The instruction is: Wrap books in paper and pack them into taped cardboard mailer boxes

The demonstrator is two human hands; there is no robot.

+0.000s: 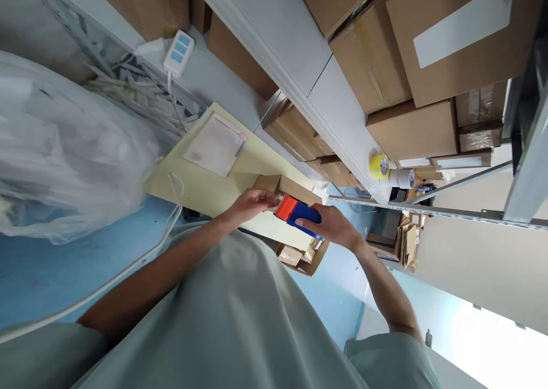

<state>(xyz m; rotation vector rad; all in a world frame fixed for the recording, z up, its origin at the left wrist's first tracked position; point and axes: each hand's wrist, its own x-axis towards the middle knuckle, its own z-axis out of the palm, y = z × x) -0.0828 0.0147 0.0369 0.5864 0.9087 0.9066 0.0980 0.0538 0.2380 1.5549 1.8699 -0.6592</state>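
1. A pale yellow table [205,192] stands before a person in a grey-green top.
2. Above the table, the right hand [327,225] has its fingers wrapped around a blue-and-red tool [295,211].
3. Also above the table, the left hand [252,205] bunches its fingertips at the tool's red end; whether they grip anything, I cannot tell.
4. On the table lie a cardboard box [303,189], just beyond the tool, and a white sheet [214,146].
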